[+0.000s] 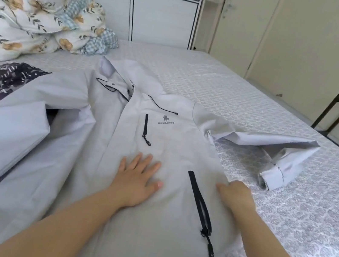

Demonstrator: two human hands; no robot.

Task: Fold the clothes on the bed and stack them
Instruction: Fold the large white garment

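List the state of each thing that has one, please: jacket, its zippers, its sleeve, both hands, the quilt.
Jacket: spread front up, not folded.
Chest zipper: closed.
Side pocket zipper: partly open.
Sleeve: bent back on itself.
Left hand: flat, pressing the jacket.
Right hand: gripping the jacket's edge.
Quilt: bunched up.

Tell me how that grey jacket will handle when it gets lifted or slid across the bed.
The grey jacket is probably floppy: its sleeve lies crumpled and bent back on itself. The smooth, faintly shiny fabric may slide easily over the bed cover. It looks thin and likely light, lying flat under the left hand.
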